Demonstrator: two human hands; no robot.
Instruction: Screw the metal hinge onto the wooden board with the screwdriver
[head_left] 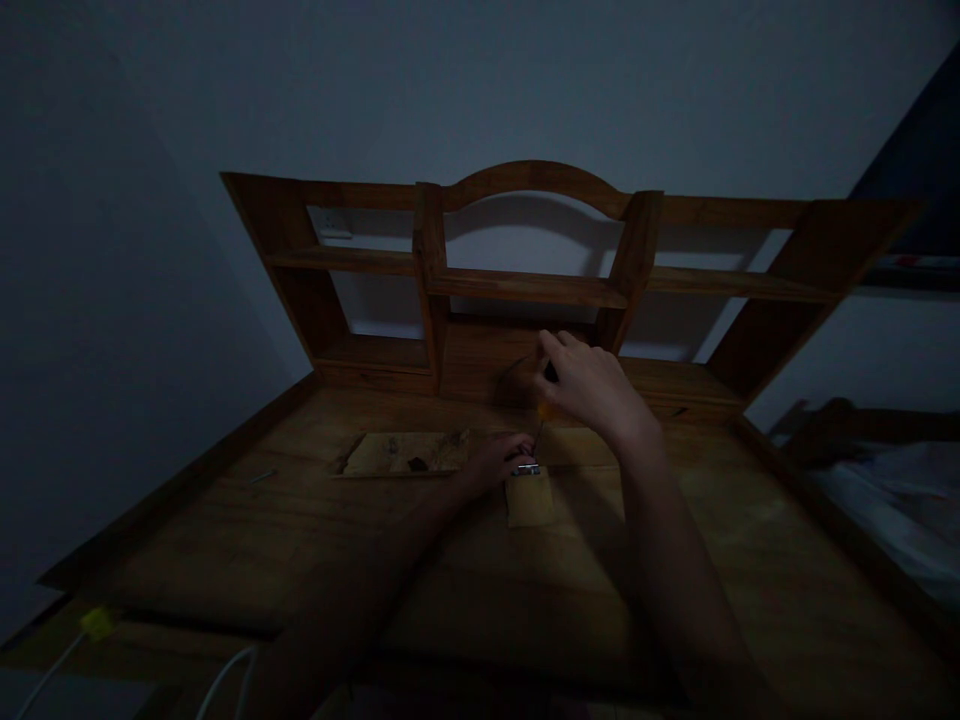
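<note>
My right hand (581, 380) is raised over the desk, its fingers closed around a screwdriver (546, 410) with a yellow and dark handle. The thin shaft points down at a small silver metal hinge (526, 468). My left hand (504, 460) is low against the hinge, fingers bent together at its far edge, partly in shadow. Near me, a small square wood block (529, 502) lies flat under the hinge's edge. Behind it runs a wooden strip (585, 447). The room is dim, so the fingertips' exact hold is hard to see.
A rough, stained board (409, 452) lies left of my left hand. Farther left is a thin metallic rod (262, 476). A wooden shelf unit (525, 288) stands along the desk's back. A yellow plug-like piece (96, 624) with a pale cable is at the front left edge.
</note>
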